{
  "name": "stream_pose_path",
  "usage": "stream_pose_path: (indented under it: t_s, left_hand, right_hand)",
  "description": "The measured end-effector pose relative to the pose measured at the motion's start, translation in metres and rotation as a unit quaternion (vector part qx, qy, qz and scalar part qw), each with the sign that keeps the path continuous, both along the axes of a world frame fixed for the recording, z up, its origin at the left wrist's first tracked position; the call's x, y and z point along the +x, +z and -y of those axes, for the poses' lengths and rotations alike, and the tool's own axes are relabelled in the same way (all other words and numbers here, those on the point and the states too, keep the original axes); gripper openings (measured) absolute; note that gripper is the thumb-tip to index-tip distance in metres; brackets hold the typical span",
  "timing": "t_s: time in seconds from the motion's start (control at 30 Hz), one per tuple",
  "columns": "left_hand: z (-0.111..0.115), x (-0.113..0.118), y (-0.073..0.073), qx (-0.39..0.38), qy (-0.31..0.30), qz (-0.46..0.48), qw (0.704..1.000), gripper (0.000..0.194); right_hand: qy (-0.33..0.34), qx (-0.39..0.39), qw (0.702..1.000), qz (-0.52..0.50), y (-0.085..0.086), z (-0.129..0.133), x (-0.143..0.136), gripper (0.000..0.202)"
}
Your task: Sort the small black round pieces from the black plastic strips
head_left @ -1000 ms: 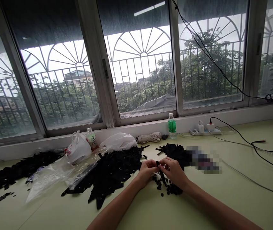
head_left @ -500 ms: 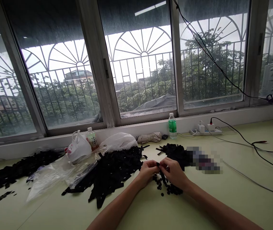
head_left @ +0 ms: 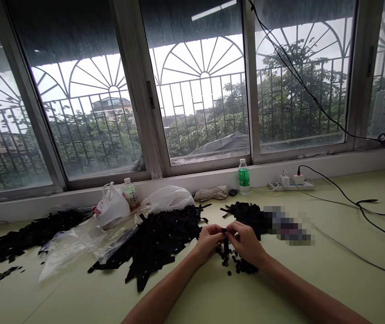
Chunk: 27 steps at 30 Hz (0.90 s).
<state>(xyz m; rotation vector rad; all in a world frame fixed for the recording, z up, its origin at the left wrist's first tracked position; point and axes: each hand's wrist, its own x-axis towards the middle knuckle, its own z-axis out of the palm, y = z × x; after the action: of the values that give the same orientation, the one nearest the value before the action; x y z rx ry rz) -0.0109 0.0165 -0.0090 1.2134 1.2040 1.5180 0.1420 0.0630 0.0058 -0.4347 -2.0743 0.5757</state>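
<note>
Black strip pinched upright between fingertips of left hand and right hand, just above small black buttons on pale green table, black fabric pile beside.

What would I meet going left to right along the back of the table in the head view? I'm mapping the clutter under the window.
White shopping bag → small bottle → clear plastic bag → folded umbrella → green-label bottle → power strip.
</note>
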Motion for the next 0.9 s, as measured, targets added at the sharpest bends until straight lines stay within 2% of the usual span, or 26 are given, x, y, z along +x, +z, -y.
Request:
stream_pose_path:
  t_s: [0.27, 0.43, 0.5, 0.9]
  left_hand:
    - [0.004, 0.003, 0.006, -0.009, 0.006, 0.001, 1.000, 0.023]
    - [0.005, 0.003, 0.008, -0.005, -0.005, 0.013, 1.000, 0.027]
    - [0.005, 0.003, 0.008, -0.002, -0.009, 0.016, 1.000, 0.028]
    - [0.004, 0.004, 0.006, 0.023, -0.030, 0.019, 0.999, 0.029]
  right_hand:
    - [-0.011, -0.111, 0.993, -0.026, 0.005, 0.001, 0.001, 0.023]
    - [0.018, -0.255, 0.966, -0.049, 0.002, -0.005, 0.001, 0.028]
    - [0.032, -0.286, 0.956, -0.056, -0.001, -0.007, 0.000, 0.030]
    - [0.082, -0.316, 0.944, -0.050, -0.007, -0.013, -0.002, 0.032]
